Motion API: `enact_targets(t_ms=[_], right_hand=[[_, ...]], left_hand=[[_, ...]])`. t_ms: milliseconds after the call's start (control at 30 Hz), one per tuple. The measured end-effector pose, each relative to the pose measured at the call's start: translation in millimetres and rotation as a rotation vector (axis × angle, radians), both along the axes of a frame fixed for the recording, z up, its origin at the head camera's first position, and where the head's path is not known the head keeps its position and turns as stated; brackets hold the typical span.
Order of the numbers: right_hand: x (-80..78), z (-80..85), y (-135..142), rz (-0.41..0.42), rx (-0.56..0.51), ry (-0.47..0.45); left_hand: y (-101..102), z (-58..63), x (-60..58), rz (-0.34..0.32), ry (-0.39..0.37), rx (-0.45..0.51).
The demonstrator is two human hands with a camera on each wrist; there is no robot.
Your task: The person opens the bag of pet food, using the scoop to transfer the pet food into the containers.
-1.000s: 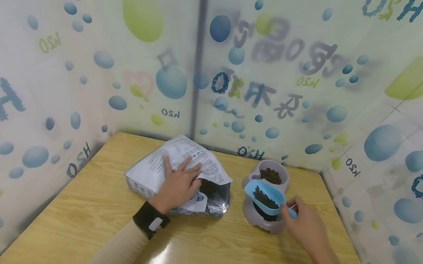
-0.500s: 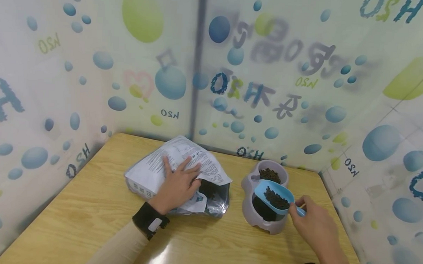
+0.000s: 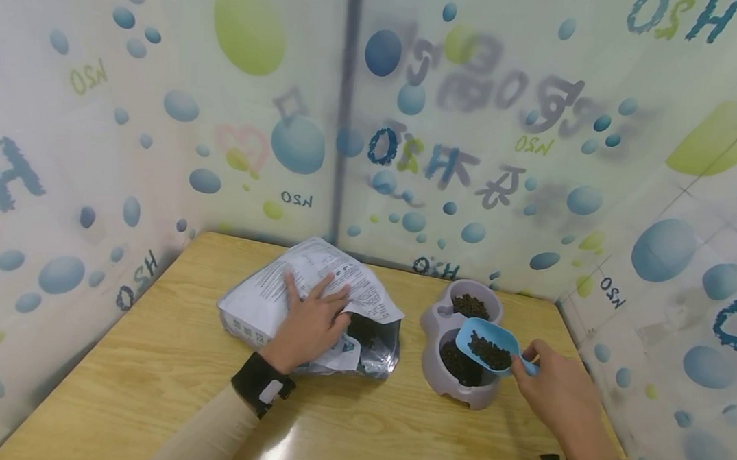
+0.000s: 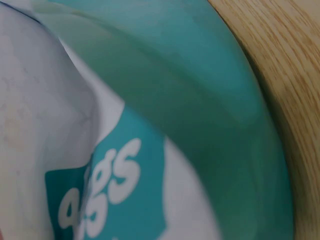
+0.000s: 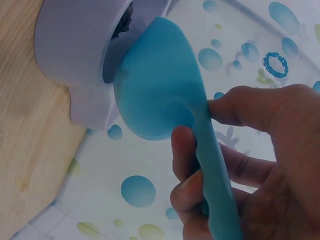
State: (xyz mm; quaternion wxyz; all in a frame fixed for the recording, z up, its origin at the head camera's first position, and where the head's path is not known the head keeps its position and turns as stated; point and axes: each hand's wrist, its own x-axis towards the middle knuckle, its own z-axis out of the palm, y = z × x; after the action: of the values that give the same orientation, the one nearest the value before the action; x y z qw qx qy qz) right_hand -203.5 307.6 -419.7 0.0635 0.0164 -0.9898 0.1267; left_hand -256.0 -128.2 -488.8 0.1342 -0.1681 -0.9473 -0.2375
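Note:
In the head view, my left hand [image 3: 311,323] rests with spread fingers on a white pet food bag [image 3: 366,291] lying on its side. The bag's silvery mouth gapes toward the right, showing dark kibble [image 3: 359,329] inside. My right hand [image 3: 560,396] grips a light blue scoop [image 3: 504,337] by its handle. Brown kibble [image 3: 489,352] lies in the scoop, held above the right side of the near bowl of a grey-purple double pet bowl [image 3: 432,370]. Both bowls contain kibble. The right wrist view shows the scoop's underside [image 5: 160,80], fingers and thumb around its handle.
Everything stands on a wooden table [image 3: 171,358]. Walls patterned with blue and green bubbles [image 3: 298,144] enclose its back and sides. The left wrist view is filled mostly by a teal and white part of the bag [image 4: 125,170].
My right hand has moved the scoop to the right and slightly nearer, uncovering more of the near bowl and its kibble. My left hand has stayed on the bag.

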Motion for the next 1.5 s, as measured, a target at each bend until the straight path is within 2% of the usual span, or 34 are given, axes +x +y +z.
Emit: enact_targets(t_ms=[267,767,1500], right_hand=[[-3.7,6.2,0.5,0.002,0.023,0.013],[-2.2,6.9,2.5,0.028,0.059,0.114],[-3.9,7.1,-2.5,0.009,0.063,0.114]], left_hand=[[-0.2,-1.6,-0.8,-0.001,0.002,-0.008],[1.2,-1.0,-1.2,-0.006,0.003,-0.004],[-0.1,0.1,0.8,-0.003,0.001,0.004]])
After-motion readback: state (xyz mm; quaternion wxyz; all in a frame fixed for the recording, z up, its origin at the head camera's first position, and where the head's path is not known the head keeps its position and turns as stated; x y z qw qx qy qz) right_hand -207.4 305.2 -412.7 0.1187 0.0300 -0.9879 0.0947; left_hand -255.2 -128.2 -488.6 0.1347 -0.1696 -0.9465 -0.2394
